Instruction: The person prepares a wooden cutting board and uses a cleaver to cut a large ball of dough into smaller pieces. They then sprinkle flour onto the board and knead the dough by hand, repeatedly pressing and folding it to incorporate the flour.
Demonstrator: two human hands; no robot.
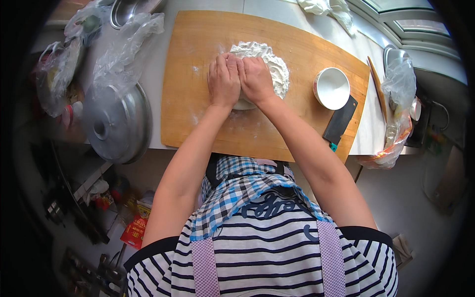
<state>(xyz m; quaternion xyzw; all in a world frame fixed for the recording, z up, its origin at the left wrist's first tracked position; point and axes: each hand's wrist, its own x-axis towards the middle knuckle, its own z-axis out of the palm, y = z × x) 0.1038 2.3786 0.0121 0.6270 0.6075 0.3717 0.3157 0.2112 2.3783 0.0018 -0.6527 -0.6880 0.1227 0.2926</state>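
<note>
A mound of white flour (280, 72) lies on a large wooden board (200, 33), its ridged surface spreading beyond my hands to the right and back. My left hand (224, 80) and my right hand (256, 78) meet side by side over its left part, knuckles up and fingers curled down. Beneath them shows the smooth, pale edge of a dough lump (243, 104), which both hands grip and press. The fingertips are hidden. A white bowl (333, 89) stands on the board to the right, beside a dark-bladed cleaver (339, 120) with a green handle.
A big metal lid (115, 122) and a crumpled clear plastic bag (120, 52) sit left of the board. On the right are a wooden rolling pin (377, 89) and another plastic bag (399, 83). The counter's front edge runs just before my apron (237, 185).
</note>
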